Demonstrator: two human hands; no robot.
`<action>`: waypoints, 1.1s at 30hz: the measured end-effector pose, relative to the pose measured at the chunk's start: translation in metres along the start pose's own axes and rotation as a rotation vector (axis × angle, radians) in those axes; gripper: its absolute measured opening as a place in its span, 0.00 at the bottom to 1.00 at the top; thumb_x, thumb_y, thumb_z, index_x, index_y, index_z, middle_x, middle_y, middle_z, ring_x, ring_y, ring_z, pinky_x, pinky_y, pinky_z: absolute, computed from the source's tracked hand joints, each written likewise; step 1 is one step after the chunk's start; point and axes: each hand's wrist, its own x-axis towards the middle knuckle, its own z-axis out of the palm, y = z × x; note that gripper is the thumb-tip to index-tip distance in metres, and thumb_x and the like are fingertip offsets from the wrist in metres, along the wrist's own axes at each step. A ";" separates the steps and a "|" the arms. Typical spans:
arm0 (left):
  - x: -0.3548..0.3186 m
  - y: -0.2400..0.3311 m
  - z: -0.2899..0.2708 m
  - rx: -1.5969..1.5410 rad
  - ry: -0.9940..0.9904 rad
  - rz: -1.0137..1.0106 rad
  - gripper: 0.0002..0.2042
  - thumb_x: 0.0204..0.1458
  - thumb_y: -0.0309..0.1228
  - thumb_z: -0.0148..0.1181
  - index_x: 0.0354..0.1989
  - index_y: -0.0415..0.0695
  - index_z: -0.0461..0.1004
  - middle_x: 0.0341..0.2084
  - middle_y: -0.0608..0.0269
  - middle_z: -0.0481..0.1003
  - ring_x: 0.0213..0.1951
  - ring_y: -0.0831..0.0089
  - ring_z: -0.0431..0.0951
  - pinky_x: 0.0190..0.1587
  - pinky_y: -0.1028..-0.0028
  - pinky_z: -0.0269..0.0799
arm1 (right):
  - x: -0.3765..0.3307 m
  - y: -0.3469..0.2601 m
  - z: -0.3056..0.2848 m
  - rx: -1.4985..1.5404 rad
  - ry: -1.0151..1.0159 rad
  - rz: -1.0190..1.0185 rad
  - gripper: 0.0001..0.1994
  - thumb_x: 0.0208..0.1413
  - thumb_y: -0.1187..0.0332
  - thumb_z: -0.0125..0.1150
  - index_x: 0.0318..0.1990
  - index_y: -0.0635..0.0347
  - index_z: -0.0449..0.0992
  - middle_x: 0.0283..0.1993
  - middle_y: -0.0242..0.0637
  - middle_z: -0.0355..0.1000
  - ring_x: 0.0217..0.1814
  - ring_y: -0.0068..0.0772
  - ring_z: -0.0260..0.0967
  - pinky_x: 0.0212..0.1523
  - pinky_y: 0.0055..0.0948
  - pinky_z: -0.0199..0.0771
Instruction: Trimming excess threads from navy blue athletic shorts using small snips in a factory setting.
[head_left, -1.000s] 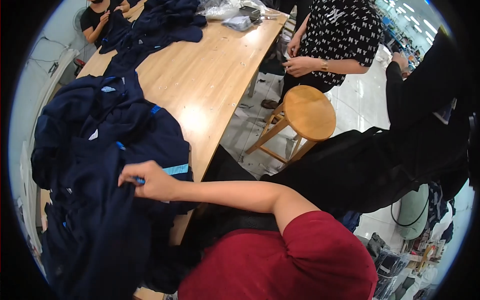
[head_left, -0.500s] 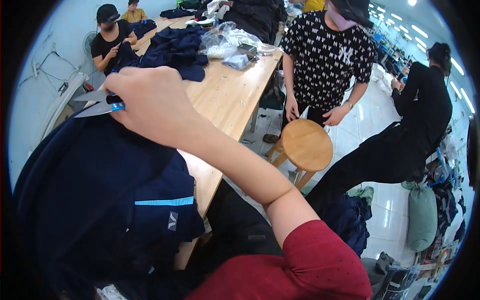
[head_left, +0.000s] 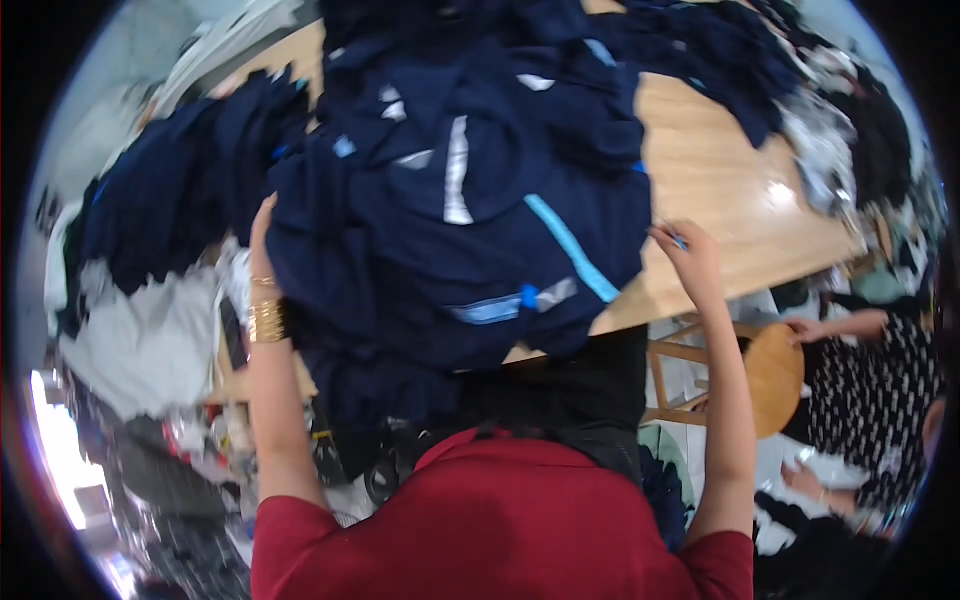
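Note:
A navy garment (head_left: pixel 400 260) with light blue and silvery strips is spread before me on a wooden table (head_left: pixel 700 185). At its left edge, my left hand (head_left: pixel 261 238), with gold bracelets at the wrist, grips the cloth; most of its fingers are hidden by the fabric. My right hand (head_left: pixel 694 262) is closed around small thread snips (head_left: pixel 680 242), of which only a blue part and a thin tip show. It sits against the garment's right edge. The picture is somewhat blurred.
More navy clothing lies in a pile (head_left: pixel 180 190) at the left and another heap (head_left: pixel 710 50) at the far right. Clear plastic bags (head_left: pixel 820 140) rest on the table's right end. A wooden stool (head_left: pixel 775 380) stands to the right, with a person's hand (head_left: pixel 805 331) on it.
My view has swung down and left onto the garment. My right hand, with the snips, has gone from above the cloth to its right edge. My left hand has come into view.

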 end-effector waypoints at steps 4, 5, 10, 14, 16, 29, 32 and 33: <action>-0.024 0.027 0.007 -0.694 -0.420 -0.101 0.17 0.60 0.35 0.48 0.53 0.38 0.67 0.48 0.57 0.73 0.50 0.69 0.72 0.56 0.72 0.65 | -0.022 -0.051 0.039 0.301 -0.095 0.077 0.06 0.49 0.72 0.62 0.33 0.64 0.78 0.27 0.35 0.73 0.31 0.26 0.70 0.35 0.22 0.68; -0.021 0.028 -0.001 -0.693 -0.399 -0.102 0.17 0.60 0.35 0.48 0.53 0.38 0.67 0.48 0.57 0.73 0.50 0.69 0.72 0.56 0.72 0.65 | -0.028 -0.058 0.059 0.348 -0.091 -0.078 0.06 0.49 0.72 0.62 0.34 0.64 0.78 0.28 0.37 0.74 0.31 0.24 0.70 0.35 0.22 0.68; -0.018 0.032 -0.025 -0.713 -0.152 -0.315 0.15 0.60 0.40 0.48 0.43 0.39 0.72 0.41 0.60 0.76 0.44 0.69 0.75 0.50 0.73 0.68 | -0.046 -0.095 0.103 0.421 -0.201 0.119 0.09 0.49 0.68 0.64 0.34 0.65 0.77 0.25 0.35 0.73 0.28 0.21 0.70 0.34 0.21 0.67; -0.021 0.022 -0.050 -0.757 0.053 -0.186 0.12 0.60 0.38 0.49 0.31 0.42 0.73 0.28 0.65 0.77 0.33 0.75 0.77 0.39 0.76 0.72 | -0.054 -0.098 0.118 0.569 -0.295 0.283 0.12 0.50 0.63 0.65 0.29 0.66 0.75 0.20 0.29 0.69 0.25 0.15 0.66 0.30 0.18 0.64; -0.031 0.030 -0.033 -0.810 0.039 -0.153 0.12 0.60 0.36 0.49 0.34 0.41 0.73 0.30 0.64 0.78 0.35 0.74 0.77 0.40 0.75 0.72 | -0.056 -0.100 0.117 0.604 -0.268 0.313 0.13 0.49 0.63 0.65 0.26 0.64 0.73 0.18 0.26 0.66 0.22 0.14 0.62 0.26 0.17 0.60; -0.056 0.122 -0.003 0.202 0.119 0.208 0.25 0.49 0.19 0.59 0.57 0.37 0.62 0.53 0.60 0.68 0.54 0.72 0.68 0.58 0.74 0.60 | 0.000 -0.089 -0.065 1.103 0.533 0.151 0.07 0.55 0.64 0.60 0.35 0.57 0.72 0.36 0.33 0.74 0.36 0.25 0.73 0.38 0.26 0.74; -0.054 0.117 0.010 0.131 0.069 0.226 0.24 0.48 0.19 0.59 0.56 0.37 0.63 0.51 0.60 0.70 0.52 0.72 0.69 0.57 0.74 0.61 | -0.001 -0.082 -0.056 1.058 0.543 0.182 0.06 0.56 0.65 0.60 0.35 0.55 0.71 0.35 0.30 0.71 0.36 0.21 0.71 0.36 0.24 0.72; -0.054 0.117 0.012 0.112 0.059 0.212 0.24 0.49 0.19 0.59 0.56 0.38 0.63 0.51 0.60 0.70 0.52 0.72 0.69 0.57 0.74 0.61 | -0.001 -0.077 -0.054 1.066 0.544 0.211 0.06 0.56 0.65 0.60 0.35 0.54 0.71 0.35 0.30 0.71 0.36 0.21 0.71 0.36 0.24 0.72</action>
